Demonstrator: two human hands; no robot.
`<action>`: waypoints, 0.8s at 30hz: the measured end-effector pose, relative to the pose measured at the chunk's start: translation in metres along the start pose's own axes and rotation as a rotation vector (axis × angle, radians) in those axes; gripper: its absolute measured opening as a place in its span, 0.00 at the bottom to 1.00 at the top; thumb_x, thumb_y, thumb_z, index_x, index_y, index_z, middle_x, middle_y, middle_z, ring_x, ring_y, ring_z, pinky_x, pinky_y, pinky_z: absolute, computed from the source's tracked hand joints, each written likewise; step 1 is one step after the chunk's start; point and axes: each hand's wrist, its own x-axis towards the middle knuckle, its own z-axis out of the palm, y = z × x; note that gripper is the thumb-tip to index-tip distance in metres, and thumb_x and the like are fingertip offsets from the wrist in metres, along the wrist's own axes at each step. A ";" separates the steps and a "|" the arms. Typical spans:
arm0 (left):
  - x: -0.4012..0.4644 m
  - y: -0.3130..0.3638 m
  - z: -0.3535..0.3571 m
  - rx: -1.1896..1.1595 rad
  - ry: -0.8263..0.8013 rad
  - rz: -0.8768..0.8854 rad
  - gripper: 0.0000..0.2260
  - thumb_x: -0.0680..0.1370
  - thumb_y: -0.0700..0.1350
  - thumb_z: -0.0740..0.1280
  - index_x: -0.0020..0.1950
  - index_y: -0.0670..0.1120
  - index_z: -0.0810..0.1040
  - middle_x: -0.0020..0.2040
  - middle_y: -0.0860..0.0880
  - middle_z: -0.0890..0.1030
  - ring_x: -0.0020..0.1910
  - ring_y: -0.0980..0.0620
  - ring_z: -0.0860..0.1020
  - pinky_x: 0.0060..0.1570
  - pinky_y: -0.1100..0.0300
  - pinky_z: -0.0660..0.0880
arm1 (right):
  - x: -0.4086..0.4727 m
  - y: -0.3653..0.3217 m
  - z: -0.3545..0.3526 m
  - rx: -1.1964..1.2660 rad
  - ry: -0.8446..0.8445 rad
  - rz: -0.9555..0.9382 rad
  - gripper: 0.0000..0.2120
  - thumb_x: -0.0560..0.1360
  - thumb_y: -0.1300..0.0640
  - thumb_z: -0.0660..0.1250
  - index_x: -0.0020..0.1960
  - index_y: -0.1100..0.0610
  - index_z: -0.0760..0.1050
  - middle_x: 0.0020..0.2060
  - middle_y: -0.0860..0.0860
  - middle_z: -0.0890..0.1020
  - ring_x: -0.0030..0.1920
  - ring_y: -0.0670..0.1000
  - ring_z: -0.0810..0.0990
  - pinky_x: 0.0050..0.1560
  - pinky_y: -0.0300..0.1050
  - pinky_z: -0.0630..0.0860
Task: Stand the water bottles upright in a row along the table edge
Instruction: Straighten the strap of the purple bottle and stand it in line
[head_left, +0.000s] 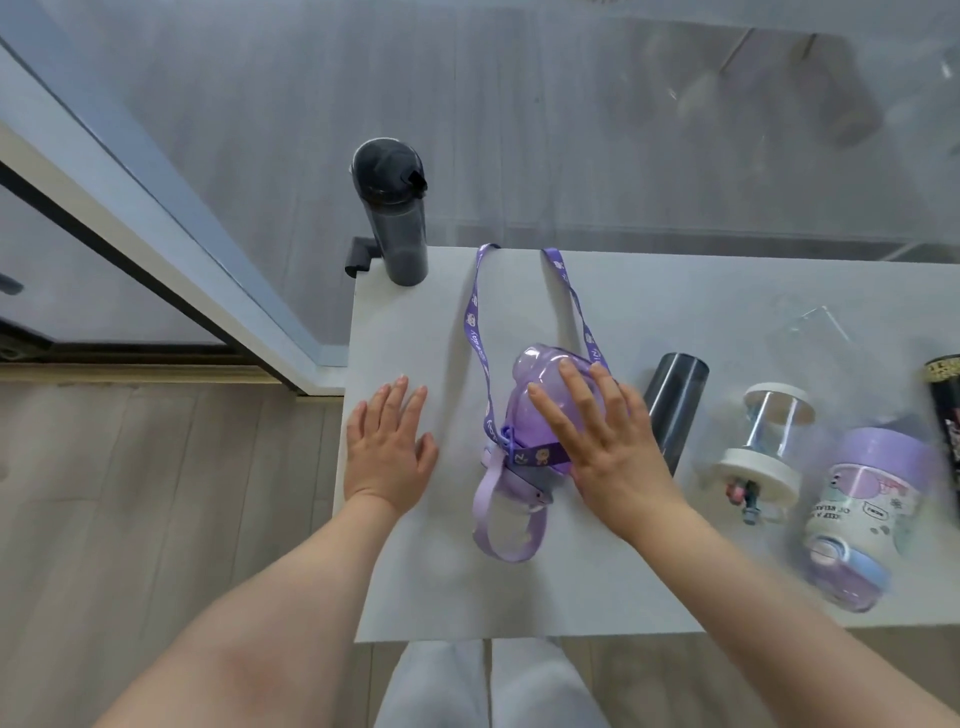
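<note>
Head view looks down on a purple bottle (545, 410) lying on its side near the middle of the pale grey table (415, 571), its lanyard strap (475, 322) trailing to the far edge and its carry loop (498, 525) pointing toward the person. Over its body lies the right hand (605, 441), fingers spread and loose, not closed around it. Resting flat on the bare tabletop just left of the bottle is the left hand (387, 449), palm down with fingers extended, holding nothing. One dark bottle (392, 208) stands upright at the table's far left corner. To the right lie a dark tumbler (675, 405), a clear white-capped bottle (769, 447) and a printed lilac-lidded bottle (857, 514), all on their sides. Beyond the table is a glass wall; wood flooring (156, 493) runs along the left.
</note>
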 end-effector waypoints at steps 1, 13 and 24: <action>0.000 -0.001 0.001 0.000 0.005 0.001 0.27 0.76 0.54 0.50 0.75 0.51 0.61 0.78 0.48 0.59 0.76 0.48 0.57 0.73 0.46 0.52 | 0.002 0.000 0.000 -0.025 0.013 0.006 0.41 0.65 0.67 0.69 0.76 0.52 0.62 0.72 0.62 0.67 0.69 0.69 0.66 0.64 0.65 0.67; -0.017 0.011 -0.038 -1.050 -0.224 0.024 0.25 0.77 0.61 0.51 0.63 0.51 0.77 0.63 0.54 0.79 0.68 0.55 0.71 0.73 0.50 0.56 | 0.011 0.001 0.007 0.183 -0.009 0.077 0.50 0.62 0.47 0.80 0.75 0.52 0.55 0.73 0.63 0.64 0.72 0.71 0.60 0.65 0.69 0.66; -0.028 0.057 -0.078 -1.394 -0.251 0.018 0.22 0.73 0.38 0.68 0.67 0.46 0.73 0.69 0.52 0.74 0.67 0.52 0.73 0.58 0.65 0.72 | -0.003 0.005 0.020 0.489 0.166 0.365 0.52 0.61 0.47 0.80 0.74 0.55 0.53 0.72 0.61 0.59 0.72 0.66 0.57 0.71 0.62 0.60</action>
